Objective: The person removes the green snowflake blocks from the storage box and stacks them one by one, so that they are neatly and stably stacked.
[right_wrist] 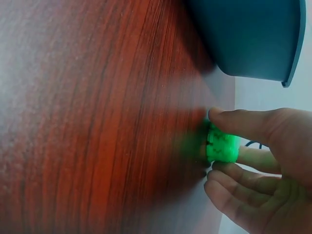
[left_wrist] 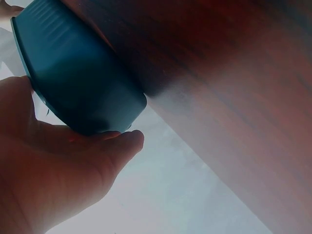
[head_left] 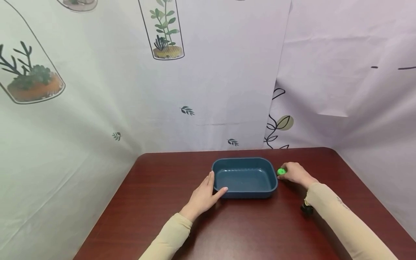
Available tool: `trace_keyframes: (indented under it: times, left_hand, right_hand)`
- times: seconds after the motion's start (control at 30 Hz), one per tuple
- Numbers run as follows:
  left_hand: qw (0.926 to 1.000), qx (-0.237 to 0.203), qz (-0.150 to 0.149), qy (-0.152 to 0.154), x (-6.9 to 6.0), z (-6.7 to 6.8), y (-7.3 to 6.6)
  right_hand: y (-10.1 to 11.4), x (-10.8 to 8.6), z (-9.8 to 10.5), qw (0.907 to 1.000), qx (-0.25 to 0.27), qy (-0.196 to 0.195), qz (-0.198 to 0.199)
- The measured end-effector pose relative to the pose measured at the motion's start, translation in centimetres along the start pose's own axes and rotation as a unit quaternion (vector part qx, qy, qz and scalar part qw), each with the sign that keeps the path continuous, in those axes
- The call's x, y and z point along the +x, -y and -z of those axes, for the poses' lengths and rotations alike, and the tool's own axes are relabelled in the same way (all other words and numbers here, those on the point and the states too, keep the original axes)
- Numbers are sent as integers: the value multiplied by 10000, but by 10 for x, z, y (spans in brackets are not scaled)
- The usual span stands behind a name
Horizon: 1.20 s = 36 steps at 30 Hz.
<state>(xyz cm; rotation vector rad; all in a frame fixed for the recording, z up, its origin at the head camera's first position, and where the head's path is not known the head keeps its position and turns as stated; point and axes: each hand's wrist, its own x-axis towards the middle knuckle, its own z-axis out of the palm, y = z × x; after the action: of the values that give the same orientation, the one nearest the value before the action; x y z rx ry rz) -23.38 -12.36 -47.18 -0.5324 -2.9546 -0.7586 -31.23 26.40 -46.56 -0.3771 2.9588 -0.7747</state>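
A dark blue rectangular tub [head_left: 242, 195] sits on the table. Its inside shows no contents in the head view. My left hand [head_left: 203, 196] rests against the tub's front-left corner, fingers straight along the left side and thumb at the front rim. From the left wrist view, that hand [left_wrist: 63, 165] touches the outer wall of the tub [left_wrist: 83, 73]. Just right of the tub, my right hand [head_left: 296, 173] pinches a small bright green, roughly cylindrical object [head_left: 281, 171]. Dark marks cover the green object [right_wrist: 223, 145], which is at the tabletop between thumb and fingers.
The reddish-brown wooden table [head_left: 156, 202] has its back edge close to a pale wall covering [head_left: 208, 90] printed with plants. More of this covering hangs at the left and right sides. A small dark item [head_left: 306, 208] shows beneath the right wrist.
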Motion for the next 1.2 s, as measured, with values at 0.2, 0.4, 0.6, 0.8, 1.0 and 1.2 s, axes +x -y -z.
trace_keyframes:
  times: [0.2, 0.4, 0.6, 0.8, 1.0, 1.2]
  left_hand:
    - [10000, -8, -30, -31, 1, 1, 0]
    - [10000, 32, -28, 2, 2, 0, 0]
    - [10000, 57, 14, 14, 5, -1, 0]
    - [10000, 56, -9, 4, 6, -2, 2]
    - [10000, 25, 11, 17, 5, -3, 2]
    - [10000, -42, 20, -24, 6, -4, 1]
  right_hand:
    - [0, 1, 2, 10000, 27, 57, -72]
    - [0, 4, 3, 9997, 22, 168, -203]
    - [0, 7, 4, 9994, 5, 244, -261]
    - [0, 8, 5, 9992, 118, 260, -271]
    - [-2, 9, 1, 9990, 188, 255, -303]
    - [-4, 7, 2, 9989, 229, 230, -330]
